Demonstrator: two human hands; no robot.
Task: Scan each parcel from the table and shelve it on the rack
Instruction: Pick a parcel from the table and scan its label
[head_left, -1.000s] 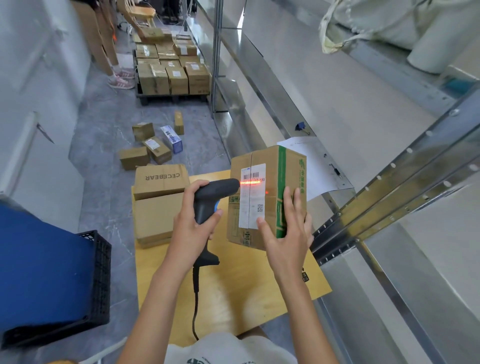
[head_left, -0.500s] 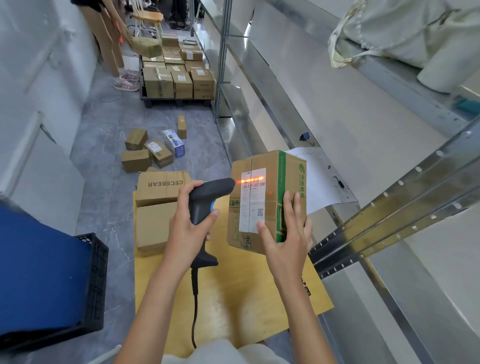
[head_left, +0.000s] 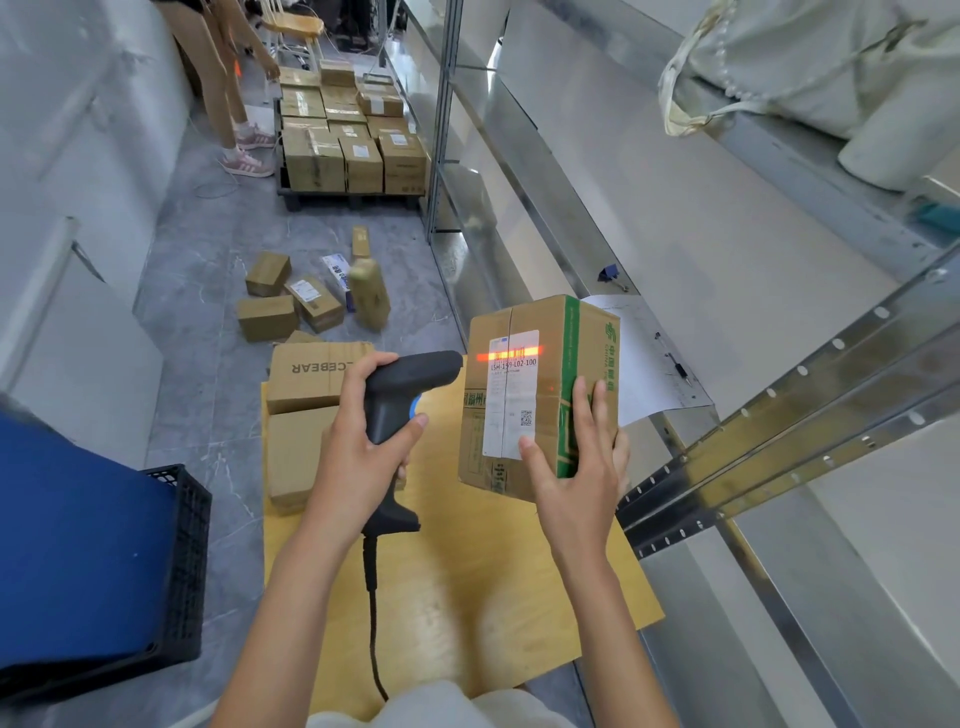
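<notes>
Above the wooden table (head_left: 467, 597), the right hand (head_left: 574, 470) grips a cardboard parcel (head_left: 537, 395) by its near lower corner, thumb on the white label (head_left: 511, 392) reading "LSH-199-L02-100" (green "CHINA" print runs down the side). The left hand (head_left: 358, 454) clutches a black barcode scanner (head_left: 402, 400), its red line crossing the label. A "CECEBEAR" box (head_left: 311, 376) lies behind.

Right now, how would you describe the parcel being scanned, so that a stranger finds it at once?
Start at the yellow wooden table beside the metal rack. Above its far right corner the right hand holds up a cardboard parcel. Unlike the plain boxes nearby, it has a green stripe and a white label crossed by the scanner's red line.
</notes>
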